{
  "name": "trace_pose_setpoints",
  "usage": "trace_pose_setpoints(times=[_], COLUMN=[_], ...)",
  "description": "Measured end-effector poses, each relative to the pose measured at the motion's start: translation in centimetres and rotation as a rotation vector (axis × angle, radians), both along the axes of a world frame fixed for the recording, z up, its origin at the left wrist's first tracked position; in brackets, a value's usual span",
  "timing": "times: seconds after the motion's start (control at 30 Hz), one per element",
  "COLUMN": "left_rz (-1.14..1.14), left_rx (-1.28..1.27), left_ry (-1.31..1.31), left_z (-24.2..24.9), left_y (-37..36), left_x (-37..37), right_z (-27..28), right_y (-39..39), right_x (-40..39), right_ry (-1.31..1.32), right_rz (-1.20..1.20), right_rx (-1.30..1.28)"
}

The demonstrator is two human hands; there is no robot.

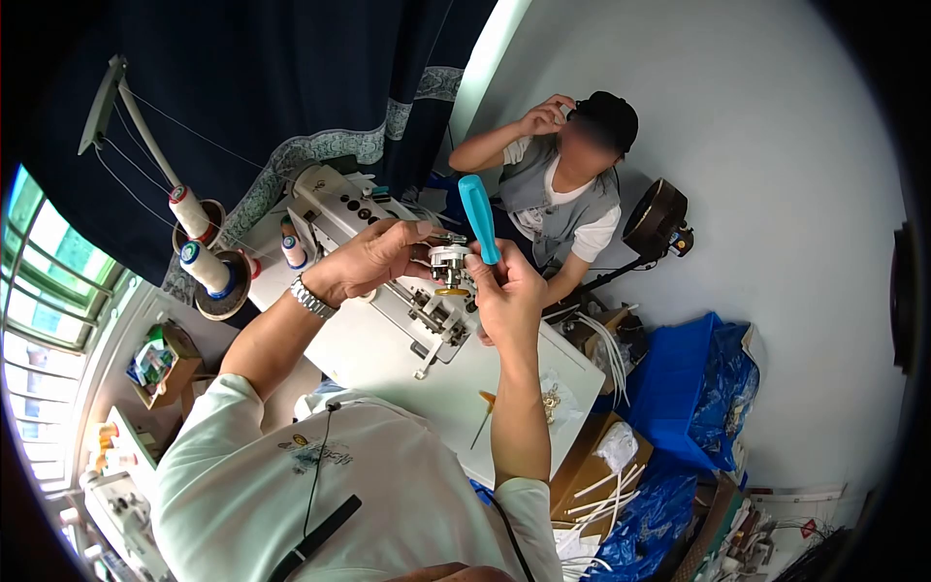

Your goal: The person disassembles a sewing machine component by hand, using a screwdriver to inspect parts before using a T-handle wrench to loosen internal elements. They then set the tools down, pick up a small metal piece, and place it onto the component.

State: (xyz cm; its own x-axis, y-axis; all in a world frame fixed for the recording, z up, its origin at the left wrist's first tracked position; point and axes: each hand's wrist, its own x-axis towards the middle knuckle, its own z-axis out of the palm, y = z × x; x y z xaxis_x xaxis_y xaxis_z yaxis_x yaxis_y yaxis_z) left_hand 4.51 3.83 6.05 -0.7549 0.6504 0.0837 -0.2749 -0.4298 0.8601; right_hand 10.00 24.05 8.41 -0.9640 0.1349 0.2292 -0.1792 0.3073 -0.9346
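Observation:
A small silvery metal machine part [448,258] with a brass-coloured disc at its lower end is held up over the sewing machine table. My left hand [373,260], with a watch on its wrist, grips that part from the left, fingers closed at its top. The turquoise handle of a screwdriver [477,215] rises from my right hand [511,296], which is closed around it with the thumb right at the metal part. The screwdriver's shaft is hidden by the hand. Below both hands lies the sewing machine's metal mechanism [436,318].
On the white tabletop [388,373] lie a yellow-handled screwdriver [484,415] and small brass-coloured pieces [551,403]. Thread cones [206,268] stand at left. Across the table sits a person in a cap [562,184]. A blue bin [674,388] and a cardboard box [593,470] are at right.

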Motion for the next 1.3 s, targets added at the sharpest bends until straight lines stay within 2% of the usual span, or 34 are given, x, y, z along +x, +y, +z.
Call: trace_pose_setpoints(times=[0.17,0.3,0.43,0.6,0.73,0.93,1.3], left_rz=[0.007,-0.024,-0.001,0.024,0.056,0.036,0.012], left_rx=[0.028,-0.056,-0.089,-0.06,-0.046,-0.013,-0.001], left_ry=[0.022,-0.051,-0.062,-0.099,-0.175,-0.159,-0.155], left_z=[0.3,1.2,1.5,0.9,0.8,0.3,1.6], left_y=[-0.1,-0.4,-0.4,-0.5,-0.5,-0.7,-1.0], left_x=[-0.1,-0.4,-0.2,-0.6,-0.4,-0.5,-0.5], right_z=[-0.5,0.2,-0.2,-0.3,-0.9,-0.8,-0.5], right_y=[0.1,0.0,0.0,0.9,1.0,0.7,0.4], right_x=[-0.2,-0.1,-0.2,-0.6,-1.0,-0.8,-1.0], right_ry=[0.009,-0.046,-0.026,-0.014,0.003,-0.027,-0.003], right_rz=[0.013,0.071,0.076,0.204,0.171,0.111,0.096], right_rx=[-0.014,-0.119,-0.1,-0.153,-0.158,-0.199,-0.112])
